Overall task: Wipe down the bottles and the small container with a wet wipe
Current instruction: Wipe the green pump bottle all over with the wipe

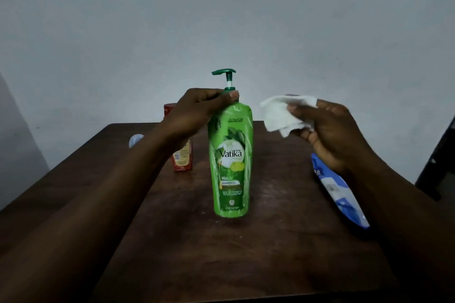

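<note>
Green bottle [230, 155]: my left hand [197, 110] grips its neck, my right hand [330, 130] pinches the wipe [278, 115]; I should rub top down.

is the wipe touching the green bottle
No, the wet wipe, pinched in the right hand, sits to the right of the green bottle with a clear gap between them.

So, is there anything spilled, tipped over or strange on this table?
Nothing stands out. The green bottle is upright, the left hand gripping its neck; the right hand holds the wipe. The red bottle behind also stands upright. No spill shows; the table only looks scuffed.
</note>
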Demonstrator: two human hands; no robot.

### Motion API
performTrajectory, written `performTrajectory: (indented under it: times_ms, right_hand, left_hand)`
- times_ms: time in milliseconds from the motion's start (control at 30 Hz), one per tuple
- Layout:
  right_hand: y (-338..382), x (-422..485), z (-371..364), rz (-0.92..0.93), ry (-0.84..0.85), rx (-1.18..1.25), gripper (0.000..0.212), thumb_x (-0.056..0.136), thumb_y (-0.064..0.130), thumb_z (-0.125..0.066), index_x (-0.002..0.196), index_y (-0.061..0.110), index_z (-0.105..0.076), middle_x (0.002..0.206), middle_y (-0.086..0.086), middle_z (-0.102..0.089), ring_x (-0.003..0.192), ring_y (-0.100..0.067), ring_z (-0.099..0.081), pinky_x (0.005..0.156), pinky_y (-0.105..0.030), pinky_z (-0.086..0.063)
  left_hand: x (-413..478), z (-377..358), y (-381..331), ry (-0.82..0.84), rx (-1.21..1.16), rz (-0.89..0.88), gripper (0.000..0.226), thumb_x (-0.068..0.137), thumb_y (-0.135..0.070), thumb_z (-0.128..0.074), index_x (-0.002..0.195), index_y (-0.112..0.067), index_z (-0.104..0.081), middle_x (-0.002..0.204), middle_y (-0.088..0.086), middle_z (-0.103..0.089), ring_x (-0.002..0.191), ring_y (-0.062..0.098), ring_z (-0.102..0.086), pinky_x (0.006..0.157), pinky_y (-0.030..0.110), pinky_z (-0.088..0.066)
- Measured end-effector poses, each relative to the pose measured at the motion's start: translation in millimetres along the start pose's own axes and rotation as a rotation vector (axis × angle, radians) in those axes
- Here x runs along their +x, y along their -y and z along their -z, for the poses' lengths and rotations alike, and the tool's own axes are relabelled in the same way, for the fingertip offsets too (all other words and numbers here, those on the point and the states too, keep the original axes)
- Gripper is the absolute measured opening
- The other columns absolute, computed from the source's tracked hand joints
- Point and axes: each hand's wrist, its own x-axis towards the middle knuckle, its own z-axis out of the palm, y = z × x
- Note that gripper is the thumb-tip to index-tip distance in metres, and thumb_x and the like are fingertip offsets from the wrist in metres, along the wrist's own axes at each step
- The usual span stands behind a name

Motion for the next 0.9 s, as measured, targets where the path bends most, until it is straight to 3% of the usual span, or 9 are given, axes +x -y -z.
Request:
performTrajectory:
  times_ms: [167,300,433,533,600,667,767,900]
  right_hand:
    - [-9,8,-27,0.209,-0.097,-0.345,0.02,0.089,0.002,-0.066,0.102,0.013,-0.078,0.094,-0.002,-0.078,0.093,-0.015,-0.073,0.078,-0.032,-0.06]
    - [-20,-4,-47,0.475,-0.139,-0.663,0.018,0.086,0.018,-0.075,0.104,0.019,-0.078,0.095,0.012,-0.076,0.093,0.008,-0.068,0.082,-0.011,-0.051]
    - [-47,-15,-54,0.623,-0.005,-0.715,0.025,0.088,0.007,-0.072,0.113,0.008,-0.074,0.115,-0.001,-0.073,0.109,-0.003,-0.068,0.097,-0.024,-0.053]
    - [-62,-20,-50,0.674,0.154,-0.809,0.035,0.091,0.009,-0.066,0.126,0.003,-0.066,0.135,-0.006,-0.062,0.128,-0.009,-0.056,0.109,-0.026,-0.044]
    - [-66,-23,-49,0.691,0.231,-0.857,0.041,0.095,0.014,-0.063,0.134,0.002,-0.059,0.142,-0.007,-0.055,0.138,-0.013,-0.047,0.115,-0.028,-0.038]
    - [-66,-23,-50,0.673,0.257,-0.842,0.042,0.098,0.017,-0.06,0.137,0.002,-0.056,0.145,-0.007,-0.053,0.141,-0.014,-0.043,0.116,-0.03,-0.037]
    - [-68,-18,-52,0.796,0.187,-0.886,0.033,0.094,0.008,-0.065,0.126,0.0,-0.065,0.139,-0.01,-0.058,0.134,-0.019,-0.053,0.112,-0.037,-0.043]
    - [-69,-9,-52,0.902,0.088,-0.908,0.025,0.088,0.001,-0.073,0.113,0.002,-0.073,0.127,-0.009,-0.067,0.116,-0.022,-0.064,0.101,-0.037,-0.051]
  left_hand:
    - [-19,1,5,-0.024,-0.025,0.056,0.032,0.096,-0.035,-0.063,0.108,-0.009,-0.076,0.101,0.009,-0.078,0.102,0.029,-0.072,0.099,0.045,-0.054]
    - [-20,4,11,-0.003,-0.035,0.074,0.034,0.097,-0.037,-0.061,0.11,-0.009,-0.075,0.102,0.009,-0.078,0.101,0.028,-0.073,0.099,0.043,-0.054]
    - [-19,6,20,-0.006,-0.064,0.078,0.033,0.097,-0.038,-0.06,0.105,-0.01,-0.076,0.1,0.01,-0.077,0.094,0.025,-0.073,0.091,0.036,-0.055]
    - [-18,5,26,-0.034,-0.129,0.087,0.035,0.097,-0.037,-0.061,0.107,-0.006,-0.075,0.102,0.015,-0.076,0.094,0.028,-0.072,0.089,0.036,-0.056]
    - [-18,3,30,-0.057,-0.223,0.11,0.03,0.097,-0.032,-0.061,0.108,-0.007,-0.074,0.099,0.011,-0.077,0.088,0.021,-0.073,0.081,0.03,-0.057]
    - [-20,1,36,-0.027,-0.396,0.139,0.03,0.098,-0.028,-0.059,0.115,-0.006,-0.072,0.107,0.014,-0.075,0.094,0.023,-0.072,0.084,0.033,-0.058]
    - [-25,-4,46,0.033,-0.672,0.189,0.041,0.101,-0.029,-0.054,0.132,-0.004,-0.062,0.122,0.02,-0.069,0.109,0.03,-0.067,0.095,0.043,-0.055]
    - [-26,-12,49,0.092,-0.956,0.201,0.039,0.103,-0.03,-0.047,0.136,-0.011,-0.057,0.116,0.013,-0.069,0.101,0.025,-0.067,0.091,0.039,-0.057]
